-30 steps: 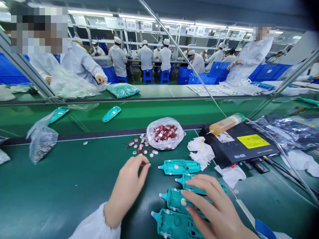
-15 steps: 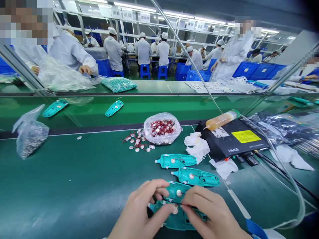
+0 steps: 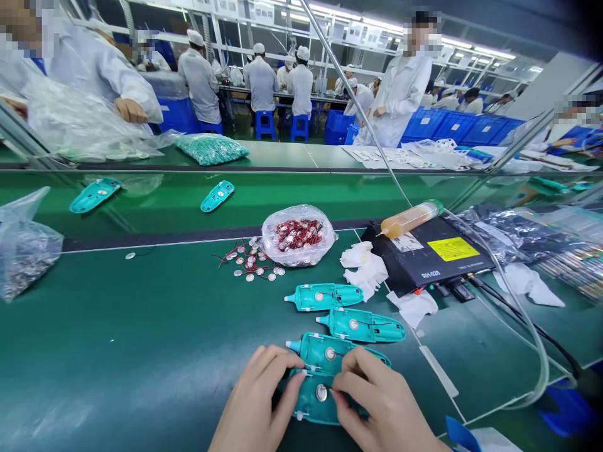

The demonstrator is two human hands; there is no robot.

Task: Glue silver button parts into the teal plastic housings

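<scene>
The nearest teal plastic shell half [image 3: 313, 411] lies open side up, with a round metal disc [image 3: 321, 393] inside it. My left hand [image 3: 268, 389] grips the left end of this shell between thumb and fingers. Beside the disc, my right hand [image 3: 370, 392] has its fingertips pinched together over the shell; whatever they hold is too small to make out, and the hand hides the shell's right part. Touching behind it is another teal shell [image 3: 306, 348] with a disc and a pale tip. Two similar shells, one nearer [image 3: 386, 329] and one farther [image 3: 304, 298], lie beyond.
Loose wired discs [image 3: 249, 260] lie by a plastic bag [image 3: 268, 235] full of them. To the right are crumpled tissues [image 3: 370, 276], a black RH-928 box [image 3: 424, 257] and an amber syringe [image 3: 409, 218]. Two teal shells lie on the green belt [image 3: 169, 201]. Co-workers are beyond.
My hands have drawn slightly apart, and the disc in the nearest shell now shows fully. My left fingers have moved to the shell's left end. The view has shifted a little.
</scene>
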